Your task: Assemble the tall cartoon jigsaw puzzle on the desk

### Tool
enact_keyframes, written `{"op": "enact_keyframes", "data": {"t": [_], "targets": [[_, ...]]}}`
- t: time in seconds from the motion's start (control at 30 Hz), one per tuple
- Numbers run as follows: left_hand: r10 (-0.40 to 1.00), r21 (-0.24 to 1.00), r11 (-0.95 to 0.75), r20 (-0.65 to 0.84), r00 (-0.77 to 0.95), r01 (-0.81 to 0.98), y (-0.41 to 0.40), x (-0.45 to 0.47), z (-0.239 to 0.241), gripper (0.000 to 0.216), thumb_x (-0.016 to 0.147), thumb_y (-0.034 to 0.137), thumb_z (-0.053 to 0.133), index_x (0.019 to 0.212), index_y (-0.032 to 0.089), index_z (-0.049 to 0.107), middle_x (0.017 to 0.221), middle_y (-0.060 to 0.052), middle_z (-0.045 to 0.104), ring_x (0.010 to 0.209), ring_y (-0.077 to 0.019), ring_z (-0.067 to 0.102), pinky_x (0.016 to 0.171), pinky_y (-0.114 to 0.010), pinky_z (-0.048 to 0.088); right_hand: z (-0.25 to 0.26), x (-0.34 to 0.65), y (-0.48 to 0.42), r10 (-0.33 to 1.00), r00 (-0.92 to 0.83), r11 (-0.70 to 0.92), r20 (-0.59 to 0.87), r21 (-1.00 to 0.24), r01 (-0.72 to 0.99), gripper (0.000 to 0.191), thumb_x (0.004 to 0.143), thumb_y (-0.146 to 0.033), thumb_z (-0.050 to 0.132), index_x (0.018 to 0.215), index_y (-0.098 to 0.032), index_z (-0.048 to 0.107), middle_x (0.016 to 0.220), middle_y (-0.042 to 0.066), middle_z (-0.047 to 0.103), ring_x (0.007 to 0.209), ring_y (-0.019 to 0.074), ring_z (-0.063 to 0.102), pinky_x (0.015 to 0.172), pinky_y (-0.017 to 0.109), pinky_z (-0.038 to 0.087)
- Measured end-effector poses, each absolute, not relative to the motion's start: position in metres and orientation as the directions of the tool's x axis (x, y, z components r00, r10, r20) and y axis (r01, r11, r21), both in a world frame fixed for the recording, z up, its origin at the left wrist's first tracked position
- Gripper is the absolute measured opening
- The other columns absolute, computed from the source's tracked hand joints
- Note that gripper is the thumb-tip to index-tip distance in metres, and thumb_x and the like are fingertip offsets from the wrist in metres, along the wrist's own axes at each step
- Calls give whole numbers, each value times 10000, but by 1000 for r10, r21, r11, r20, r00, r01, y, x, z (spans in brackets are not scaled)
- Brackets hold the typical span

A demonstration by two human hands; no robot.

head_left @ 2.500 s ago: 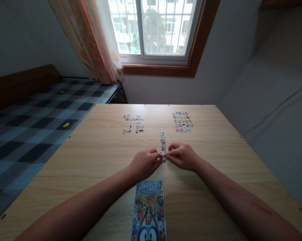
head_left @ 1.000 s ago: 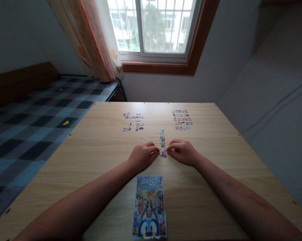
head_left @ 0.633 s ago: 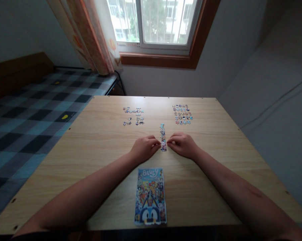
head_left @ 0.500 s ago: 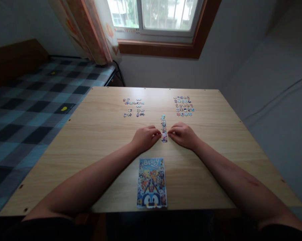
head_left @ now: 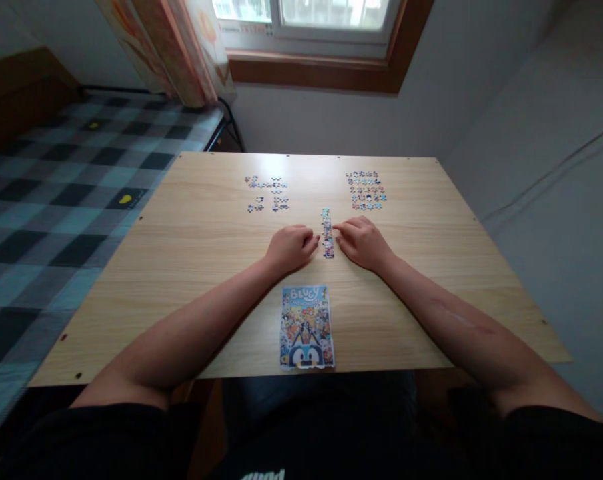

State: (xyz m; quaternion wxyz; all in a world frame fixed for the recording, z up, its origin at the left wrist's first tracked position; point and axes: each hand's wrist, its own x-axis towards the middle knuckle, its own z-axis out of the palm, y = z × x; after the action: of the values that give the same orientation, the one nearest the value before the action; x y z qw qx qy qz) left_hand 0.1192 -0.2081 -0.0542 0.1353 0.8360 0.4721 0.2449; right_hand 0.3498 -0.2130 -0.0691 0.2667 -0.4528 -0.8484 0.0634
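Note:
A narrow strip of joined jigsaw pieces (head_left: 327,239) lies upright in the middle of the table, one light-blue piece at its far end. Just left of it rests my left hand (head_left: 292,248), fingers curled in with nothing visible in them. On the other side is my right hand (head_left: 362,241); its index finger reaches to the strip's right edge, apart from the thumb, and it grips nothing. Nearer to me lies a picture sheet (head_left: 307,328) lettered "Bluey", with a blue dog face along the bottom.
Loose jigsaw pieces in rows (head_left: 365,191) lie at the back right of the wooden table (head_left: 181,267). Small clusters of pieces (head_left: 266,185) lie at the back left. A bed with a checked cover (head_left: 101,153) stands on the left, below a curtain and window.
The view has tilted down, so everything sits higher in the picture. My left fingers have drawn slightly away from the strip. My right index finger has stretched out along its edge.

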Motion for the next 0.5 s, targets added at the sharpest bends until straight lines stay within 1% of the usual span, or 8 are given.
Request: {"op": "enact_keyframes", "data": {"t": [0.07,0.17,0.23,0.27,0.37,0.5], "targets": [[880,543,-474,264,395,693,-204,117,-54,412,902,350,515,536,200,396,544,21,400,571,-130,346,589,-299,233,-70,349,-213,814,-427,556,394,-315,769,353,977,-317,521,1250,-164,684,1152,129,698,1146,297,550,1057,466,400],[913,685,-400,241,330,609,-198,114,-54,446,890,358,509,521,214,304,502,54,280,538,-114,300,576,-291,225,-72,348,-213,828,-396,515,396,-262,816,381,974,-344,526,1293,-175,651,1236,121,682,1308,335,471,1176,571,239],[918,743,-382,239,316,549,-196,111,-55,459,885,376,508,521,215,280,507,61,250,531,-106,284,571,-285,225,-73,347,-213,842,-383,491,380,-245,836,409,976,-344,517,1338,-182,617,1293,119,664,1387,351,411,1205,630,134],[919,760,-379,241,313,528,-195,110,-55,461,881,384,510,523,215,275,511,61,246,532,-104,281,570,-284,224,-73,346,-213,849,-380,482,368,-241,843,423,978,-344,510,1358,-182,602,1317,120,654,1411,355,391,1209,645,107],[921,782,-372,244,304,499,-194,108,-55,459,874,400,503,524,216,271,518,59,247,542,-104,282,570,-286,219,-73,345,-213,863,-378,465,334,-235,854,454,981,-348,494,1391,-172,576,1365,125,632,1450,358,357,1218,653,88],[920,796,-369,242,308,480,-195,106,-55,459,864,424,493,523,217,265,521,59,246,537,-102,283,569,-283,218,-71,342,-213,875,-384,452,294,-214,866,495,988,-346,469,1436,-146,541,1434,125,595,1484,352,321,1237,625,98]]}}
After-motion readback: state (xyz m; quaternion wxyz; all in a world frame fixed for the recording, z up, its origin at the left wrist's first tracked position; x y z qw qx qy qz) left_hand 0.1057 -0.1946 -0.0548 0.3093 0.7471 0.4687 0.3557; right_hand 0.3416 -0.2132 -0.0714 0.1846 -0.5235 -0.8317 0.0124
